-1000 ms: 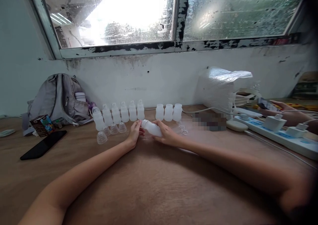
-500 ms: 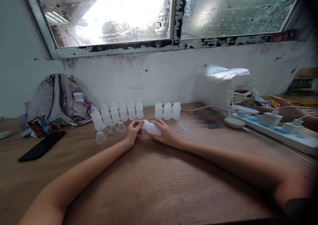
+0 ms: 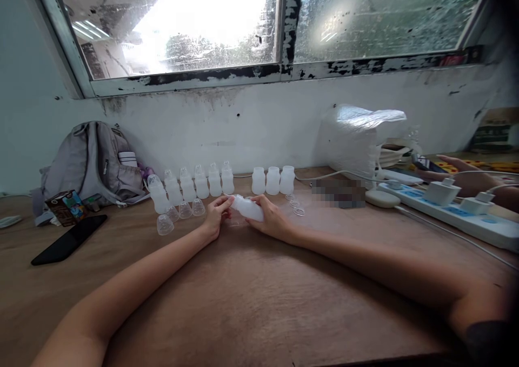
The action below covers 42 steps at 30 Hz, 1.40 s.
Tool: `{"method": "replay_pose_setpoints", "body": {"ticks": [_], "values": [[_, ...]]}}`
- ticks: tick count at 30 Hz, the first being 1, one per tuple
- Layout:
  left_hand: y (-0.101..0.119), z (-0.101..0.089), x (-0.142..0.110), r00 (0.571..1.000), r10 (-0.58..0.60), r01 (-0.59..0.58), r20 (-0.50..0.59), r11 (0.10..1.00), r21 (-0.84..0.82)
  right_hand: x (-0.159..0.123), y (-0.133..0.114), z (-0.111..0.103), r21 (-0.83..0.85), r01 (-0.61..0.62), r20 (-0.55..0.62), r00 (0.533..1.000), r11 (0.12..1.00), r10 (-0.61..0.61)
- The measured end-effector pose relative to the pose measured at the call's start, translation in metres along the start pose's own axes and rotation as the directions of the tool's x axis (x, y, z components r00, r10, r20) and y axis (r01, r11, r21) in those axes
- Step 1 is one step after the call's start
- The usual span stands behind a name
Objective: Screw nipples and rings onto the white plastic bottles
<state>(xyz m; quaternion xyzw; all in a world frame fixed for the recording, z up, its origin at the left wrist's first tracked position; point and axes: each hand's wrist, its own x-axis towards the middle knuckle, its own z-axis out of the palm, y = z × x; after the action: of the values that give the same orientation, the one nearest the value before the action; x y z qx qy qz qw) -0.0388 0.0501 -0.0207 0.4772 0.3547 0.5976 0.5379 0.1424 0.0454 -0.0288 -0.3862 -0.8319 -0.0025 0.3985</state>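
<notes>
A white plastic bottle [image 3: 248,208] lies tilted on its side between my hands, just above the wooden table [image 3: 251,302]. My right hand [image 3: 271,219] is wrapped round its body. My left hand [image 3: 216,216] pinches at the bottle's neck end; whatever small part is under those fingertips is hidden. Behind my hands stands a row of capped bottles [image 3: 190,183] and three uncapped bottles [image 3: 272,180]. Clear dome caps [image 3: 180,213] lie to the left and small clear rings [image 3: 297,205] to the right.
A grey backpack [image 3: 95,161], a small carton [image 3: 65,206] and a black phone [image 3: 68,239] lie at the left. A white plastic bag [image 3: 357,137] and a power strip [image 3: 458,210] with plugs are at the right. Another person's hand [image 3: 466,179] rests at the far right.
Both hands stay on the bottle at the same spot; my left fingers have shifted slightly on the neck end. The camera view has drifted a little.
</notes>
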Motion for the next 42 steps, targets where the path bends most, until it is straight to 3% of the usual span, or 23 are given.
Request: {"method": "replay_pose_setpoints", "body": {"ticks": [7, 22, 30, 42], "values": [[0.0002, 0.0017, 0.0, 1.0, -0.02, 0.02, -0.005, 0.999, -0.027, -0.0008, -0.0057, -0.0042, -0.099, 0.003, 0.018, 1.0, 0.995, -0.001], [-0.0017, -0.0023, 0.0027, 0.999, -0.028, 0.027, -0.025, 0.998, -0.053, -0.0003, -0.0048, -0.0043, -0.081, 0.006, -0.005, 1.0, 0.997, -0.006], [0.0008, -0.0043, 0.003, 0.999, -0.047, 0.048, 0.02, 0.997, -0.064, -0.0003, -0.0045, -0.004, -0.094, 0.01, -0.007, 1.0, 0.996, -0.01], [-0.0008, -0.0037, 0.0041, 0.999, -0.037, 0.035, -0.03, 0.998, -0.058, -0.0003, -0.0041, -0.0044, -0.068, 0.032, 0.002, 0.999, 0.997, -0.032]]}}
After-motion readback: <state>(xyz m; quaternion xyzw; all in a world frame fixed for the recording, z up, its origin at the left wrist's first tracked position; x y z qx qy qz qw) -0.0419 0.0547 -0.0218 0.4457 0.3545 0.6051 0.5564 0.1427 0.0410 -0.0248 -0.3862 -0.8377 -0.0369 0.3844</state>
